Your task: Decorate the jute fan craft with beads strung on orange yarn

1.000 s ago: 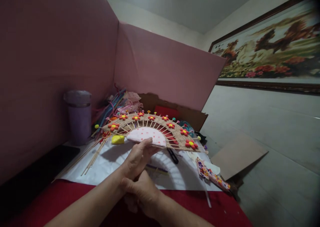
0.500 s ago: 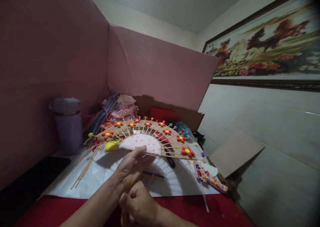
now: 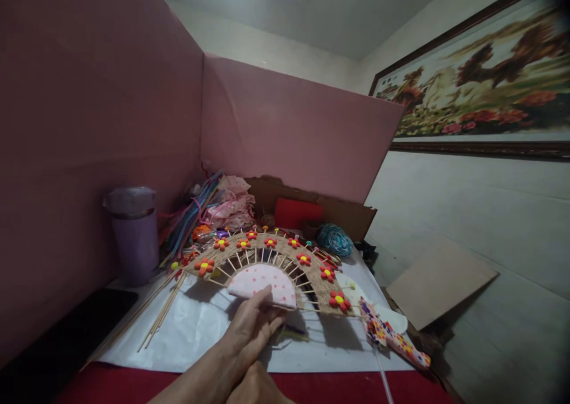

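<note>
A half-round woven fan craft (image 3: 271, 255) of twine and wooden sticks carries red flowers with yellow centres along its arc. At its hub sits a pink dotted half-disc (image 3: 262, 282). My left hand (image 3: 252, 330) reaches in from the lower left, and its closed fingers pinch the lower edge of that half-disc, holding the fan tilted above the white paper (image 3: 200, 327). My right hand (image 3: 256, 391) shows only as knuckles at the bottom edge, just under the left wrist. Its fingers are hidden.
A purple tumbler (image 3: 133, 232) stands at the left by the pink cardboard wall (image 3: 289, 125). Loose skewers (image 3: 160, 315), pipe cleaners (image 3: 191, 214), pink fabric (image 3: 231, 205), a blue yarn ball (image 3: 335, 239) and a flower-patterned strip (image 3: 394, 338) surround the fan. A cardboard sheet (image 3: 440, 282) lies at the right.
The fan has come down closer to the paper, still in my left hand. My right hand has slid down to the frame's bottom edge. The yellow lump is out of sight.
</note>
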A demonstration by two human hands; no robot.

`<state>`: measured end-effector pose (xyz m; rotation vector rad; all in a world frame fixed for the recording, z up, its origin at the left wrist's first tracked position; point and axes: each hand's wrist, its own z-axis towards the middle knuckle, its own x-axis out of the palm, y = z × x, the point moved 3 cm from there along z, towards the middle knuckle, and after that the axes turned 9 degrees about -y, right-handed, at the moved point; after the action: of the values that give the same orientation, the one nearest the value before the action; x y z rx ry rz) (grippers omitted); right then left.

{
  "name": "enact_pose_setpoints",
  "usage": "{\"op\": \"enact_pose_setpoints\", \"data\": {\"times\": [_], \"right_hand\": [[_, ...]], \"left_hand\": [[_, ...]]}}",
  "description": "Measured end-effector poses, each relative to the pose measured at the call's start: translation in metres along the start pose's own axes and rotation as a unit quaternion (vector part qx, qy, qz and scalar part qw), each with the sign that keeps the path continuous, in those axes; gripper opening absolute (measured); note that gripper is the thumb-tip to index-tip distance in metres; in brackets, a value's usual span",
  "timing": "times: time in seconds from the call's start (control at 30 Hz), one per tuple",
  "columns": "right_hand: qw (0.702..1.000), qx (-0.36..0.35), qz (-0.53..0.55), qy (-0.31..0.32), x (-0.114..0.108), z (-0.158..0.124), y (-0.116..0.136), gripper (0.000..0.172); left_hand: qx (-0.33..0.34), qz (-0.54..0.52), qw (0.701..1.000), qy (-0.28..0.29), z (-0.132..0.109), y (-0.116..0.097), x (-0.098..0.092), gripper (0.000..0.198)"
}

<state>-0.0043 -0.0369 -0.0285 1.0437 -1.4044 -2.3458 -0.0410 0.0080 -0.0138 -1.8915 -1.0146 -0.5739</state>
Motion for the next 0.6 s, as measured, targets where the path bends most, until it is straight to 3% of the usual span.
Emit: {"op": "enact_pose_setpoints", "data": {"times": [0.03, 0.23, 0.43, 0.53, 0.6], "right_hand": [[1.0, 0.006, 0.003, -0.003, -0.003, -0.002, 0.004, 0.019], [0.999, 0.016, 0.028, 0.013, -0.007, -0.013, 0.015, 0.023], [1.0, 0.028, -0.013, 0.007, -0.002, -0.017, -0.002, 0.024], [0.999, 0.033, -0.044, -0.004, 0.0, -0.018, -0.014, 0.023], [0.998, 0.022, -0.058, -0.007, 0.003, -0.019, -0.02, 0.018]], "left_hand": [[-0.017, 0.013, 1.0, -0.005, -0.001, 0.001, -0.001, 0.004], [-0.125, 0.151, 0.98, -0.037, -0.009, 0.005, -0.004, 0.054], [-0.139, 0.227, 0.964, -0.027, -0.008, 0.007, -0.003, 0.051], [-0.053, 0.275, 0.96, 0.018, -0.013, -0.004, 0.005, 0.036], [0.121, 0.309, 0.942, 0.05, -0.023, -0.027, 0.017, 0.02]]}}
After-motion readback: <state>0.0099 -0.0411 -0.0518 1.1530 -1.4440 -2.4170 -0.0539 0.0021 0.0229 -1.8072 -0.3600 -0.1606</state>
